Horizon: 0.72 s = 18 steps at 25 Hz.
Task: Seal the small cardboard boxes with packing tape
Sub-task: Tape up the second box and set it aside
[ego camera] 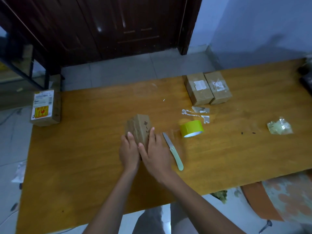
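Both hands, left (129, 151) and right (154, 153), press flat-fingered on the box (138, 128); knife (173, 152) and tape (191, 128) at 3 o'clock, two boxes (207, 88) at 1.

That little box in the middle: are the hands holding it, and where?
Yes. Both hands, left and right, press flat against the near sides of the small box.

Handwritten "4-" + unclear digit on cardboard box (141, 128); other labels unreadable

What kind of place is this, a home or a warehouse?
Probably a room in a home, used for packing. A plain wooden table stands on a tiled floor near a dark wooden door. Only a few small boxes and one tape roll are in view.
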Each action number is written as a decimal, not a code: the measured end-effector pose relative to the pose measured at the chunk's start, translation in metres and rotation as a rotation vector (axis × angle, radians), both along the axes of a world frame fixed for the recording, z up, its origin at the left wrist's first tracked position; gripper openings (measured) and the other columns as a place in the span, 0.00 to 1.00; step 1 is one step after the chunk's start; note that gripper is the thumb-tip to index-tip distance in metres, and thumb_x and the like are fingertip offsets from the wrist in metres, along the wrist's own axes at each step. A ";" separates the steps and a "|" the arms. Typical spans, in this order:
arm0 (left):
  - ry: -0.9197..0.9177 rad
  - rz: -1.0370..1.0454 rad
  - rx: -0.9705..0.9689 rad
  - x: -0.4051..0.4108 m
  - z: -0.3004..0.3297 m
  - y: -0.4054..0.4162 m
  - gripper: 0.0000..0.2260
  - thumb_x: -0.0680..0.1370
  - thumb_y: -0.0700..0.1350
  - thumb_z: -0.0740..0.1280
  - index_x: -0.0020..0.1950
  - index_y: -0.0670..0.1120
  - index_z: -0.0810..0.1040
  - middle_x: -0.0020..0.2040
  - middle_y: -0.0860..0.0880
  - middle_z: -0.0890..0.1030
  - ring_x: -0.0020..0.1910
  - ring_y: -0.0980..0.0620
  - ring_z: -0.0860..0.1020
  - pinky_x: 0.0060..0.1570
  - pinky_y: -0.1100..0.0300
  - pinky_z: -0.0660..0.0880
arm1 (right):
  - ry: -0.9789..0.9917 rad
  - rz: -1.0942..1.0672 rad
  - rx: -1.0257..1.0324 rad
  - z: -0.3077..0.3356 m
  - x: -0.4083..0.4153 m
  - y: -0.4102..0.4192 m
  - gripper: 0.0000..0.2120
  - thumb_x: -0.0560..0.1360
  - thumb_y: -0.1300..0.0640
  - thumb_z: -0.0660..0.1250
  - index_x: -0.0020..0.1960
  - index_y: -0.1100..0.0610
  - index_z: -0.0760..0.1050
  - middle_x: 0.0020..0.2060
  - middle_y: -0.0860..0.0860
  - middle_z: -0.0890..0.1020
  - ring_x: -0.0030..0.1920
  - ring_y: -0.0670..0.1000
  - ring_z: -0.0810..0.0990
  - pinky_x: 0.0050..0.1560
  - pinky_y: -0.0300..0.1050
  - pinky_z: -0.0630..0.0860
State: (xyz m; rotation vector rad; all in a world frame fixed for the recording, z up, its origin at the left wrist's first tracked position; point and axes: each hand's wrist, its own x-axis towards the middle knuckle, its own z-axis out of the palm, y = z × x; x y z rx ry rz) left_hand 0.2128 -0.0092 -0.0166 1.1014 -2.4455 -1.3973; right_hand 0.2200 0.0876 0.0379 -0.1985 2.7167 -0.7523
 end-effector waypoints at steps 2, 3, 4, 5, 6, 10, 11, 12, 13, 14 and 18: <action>-0.034 0.001 -0.049 0.001 0.001 -0.001 0.19 0.84 0.53 0.50 0.55 0.40 0.73 0.50 0.37 0.80 0.48 0.37 0.78 0.44 0.48 0.73 | -0.028 -0.011 -0.036 0.002 0.004 0.002 0.34 0.81 0.42 0.51 0.78 0.58 0.41 0.71 0.55 0.63 0.62 0.55 0.73 0.57 0.48 0.72; -0.039 -0.001 -0.077 0.001 0.001 -0.002 0.18 0.84 0.51 0.50 0.55 0.40 0.73 0.49 0.38 0.80 0.47 0.38 0.78 0.42 0.49 0.72 | -0.043 -0.019 -0.052 0.002 0.005 0.003 0.35 0.81 0.42 0.52 0.79 0.58 0.41 0.71 0.55 0.63 0.64 0.54 0.71 0.58 0.48 0.71; -0.046 -0.007 -0.100 0.001 0.000 -0.003 0.18 0.84 0.50 0.49 0.54 0.40 0.74 0.48 0.39 0.80 0.46 0.38 0.78 0.41 0.50 0.72 | -0.065 -0.021 -0.063 0.000 0.006 0.004 0.35 0.81 0.42 0.52 0.79 0.58 0.41 0.72 0.54 0.63 0.65 0.54 0.70 0.59 0.47 0.69; -0.060 -0.012 -0.116 0.001 -0.002 -0.004 0.19 0.85 0.50 0.49 0.53 0.39 0.74 0.48 0.39 0.80 0.46 0.38 0.78 0.41 0.50 0.72 | -0.096 -0.021 -0.078 0.000 0.007 0.005 0.36 0.81 0.41 0.53 0.79 0.57 0.42 0.72 0.54 0.62 0.66 0.54 0.69 0.61 0.47 0.68; -0.085 -0.016 -0.125 0.002 -0.004 -0.005 0.19 0.84 0.50 0.49 0.53 0.39 0.74 0.48 0.39 0.80 0.46 0.38 0.78 0.41 0.50 0.72 | -0.138 -0.020 -0.105 -0.002 0.007 0.005 0.36 0.80 0.41 0.54 0.79 0.57 0.42 0.73 0.54 0.62 0.68 0.54 0.68 0.62 0.47 0.67; -0.244 0.011 -0.187 0.006 -0.012 -0.010 0.20 0.84 0.52 0.47 0.57 0.40 0.72 0.48 0.40 0.79 0.46 0.38 0.78 0.40 0.52 0.72 | -0.135 0.038 -0.056 -0.013 -0.005 0.027 0.36 0.78 0.37 0.55 0.78 0.56 0.53 0.72 0.55 0.64 0.71 0.55 0.64 0.64 0.50 0.68; -0.279 0.011 -0.205 0.003 -0.014 -0.010 0.20 0.84 0.52 0.47 0.56 0.40 0.71 0.47 0.40 0.79 0.45 0.39 0.78 0.40 0.51 0.73 | -0.030 0.019 0.001 -0.016 -0.015 0.043 0.34 0.77 0.37 0.58 0.75 0.57 0.59 0.69 0.54 0.67 0.69 0.55 0.67 0.61 0.49 0.70; -0.302 0.011 -0.225 -0.001 -0.019 -0.011 0.19 0.84 0.52 0.48 0.56 0.40 0.71 0.48 0.39 0.78 0.44 0.39 0.78 0.40 0.51 0.74 | 0.076 -0.018 0.045 -0.017 -0.026 0.063 0.31 0.76 0.38 0.61 0.71 0.57 0.65 0.65 0.54 0.70 0.65 0.55 0.71 0.56 0.49 0.73; -0.316 0.009 -0.241 -0.006 -0.022 -0.010 0.18 0.84 0.51 0.48 0.56 0.39 0.71 0.50 0.39 0.77 0.44 0.39 0.77 0.41 0.51 0.73 | 0.165 -0.060 0.070 -0.016 -0.039 0.084 0.27 0.75 0.40 0.64 0.67 0.57 0.68 0.61 0.53 0.72 0.60 0.54 0.74 0.51 0.48 0.75; -0.330 0.007 -0.248 -0.010 -0.024 -0.008 0.17 0.84 0.49 0.49 0.56 0.38 0.71 0.52 0.38 0.77 0.44 0.40 0.76 0.41 0.51 0.72 | 0.235 -0.093 0.079 -0.015 -0.051 0.105 0.25 0.74 0.42 0.67 0.64 0.57 0.71 0.59 0.52 0.74 0.57 0.53 0.75 0.48 0.48 0.76; -0.268 0.043 -0.303 -0.020 -0.019 -0.003 0.11 0.83 0.43 0.54 0.57 0.38 0.71 0.55 0.39 0.75 0.51 0.40 0.74 0.45 0.52 0.70 | 0.309 -0.026 0.135 -0.023 -0.091 0.164 0.25 0.70 0.45 0.72 0.61 0.57 0.75 0.56 0.53 0.78 0.59 0.55 0.75 0.54 0.50 0.74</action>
